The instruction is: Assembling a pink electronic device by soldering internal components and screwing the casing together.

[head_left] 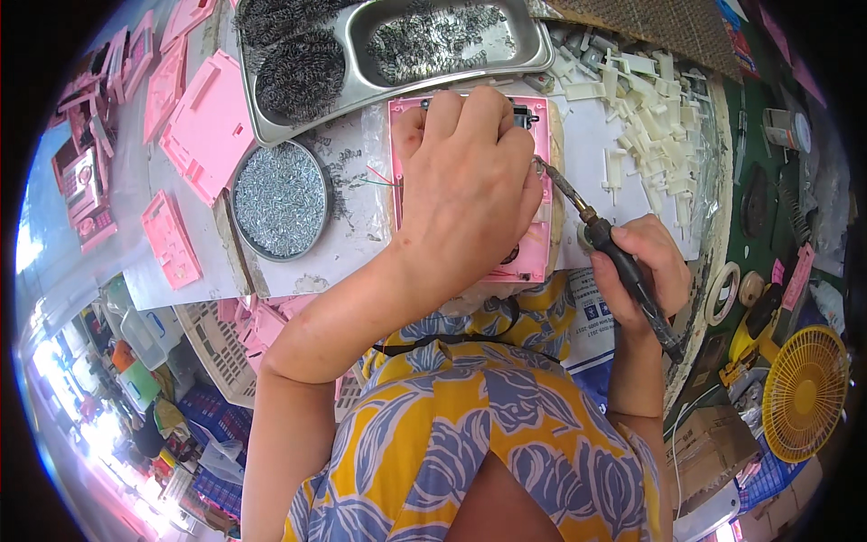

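A pink plastic casing (540, 251) lies open side up on the worktable, in front of my body. My left hand (470, 176) arches over it with fingers curled down into its upper part; the fingertips and whatever they pinch are hidden. Thin red and green wires (381, 181) poke out past the casing's left edge. In my right hand (657, 266) is a soldering iron (637, 287) with a black handle and a bent metal tip. Its tip points up and left, close to the casing's right edge beside my left hand.
Behind the casing stands a metal tray (397, 81) of dark springs. A round dish (323, 203) of small screws sits left, near pink panels (212, 126). White plastic parts (655, 126) are heaped right. A yellow fan (806, 393) stands far right; a beige basket (212, 348) is lower left.
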Motion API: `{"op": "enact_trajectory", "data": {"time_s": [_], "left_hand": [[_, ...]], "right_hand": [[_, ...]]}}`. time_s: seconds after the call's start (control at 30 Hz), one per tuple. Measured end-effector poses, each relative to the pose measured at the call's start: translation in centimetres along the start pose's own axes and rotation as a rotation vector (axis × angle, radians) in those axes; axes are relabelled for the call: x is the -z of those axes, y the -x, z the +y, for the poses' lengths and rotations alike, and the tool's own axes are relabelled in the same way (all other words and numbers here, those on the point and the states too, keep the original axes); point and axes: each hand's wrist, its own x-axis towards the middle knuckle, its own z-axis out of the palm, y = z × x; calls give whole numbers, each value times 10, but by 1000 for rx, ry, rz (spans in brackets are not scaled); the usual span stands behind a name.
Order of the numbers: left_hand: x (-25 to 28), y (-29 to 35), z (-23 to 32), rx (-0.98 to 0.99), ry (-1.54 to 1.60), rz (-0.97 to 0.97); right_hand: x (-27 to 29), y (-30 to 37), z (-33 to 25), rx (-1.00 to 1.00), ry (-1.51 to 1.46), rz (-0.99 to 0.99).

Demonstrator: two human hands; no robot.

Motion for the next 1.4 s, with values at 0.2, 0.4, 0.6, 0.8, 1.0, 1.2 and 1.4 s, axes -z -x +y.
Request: {"op": "enact_trajectory", "data": {"time_s": [0.2, 0.4, 0.6, 0.8, 1.0, 1.2, 1.4], "left_hand": [[0, 0, 0, -3, -9, -2], [0, 0, 0, -2, -1, -2], [1, 1, 0, -11, -15, 8], [4, 0, 1, 3, -14, -20], [6, -1, 2, -2, -31, -49], [7, -2, 1, -10, -24, -51], [23, -1, -5, -18, 46, -47]], "right_hand": [[6, 1, -4, -19, 12, 5], [9, 2, -5, -20, 22, 16], [11, 0, -5, -8, 25, 13], [15, -2, -7, -5, 41, 15], [18, 1, -7, -16, 50, 19], [20, 1, -8, -20, 51, 26], [19, 1, -8, -14, 57, 30]]}}
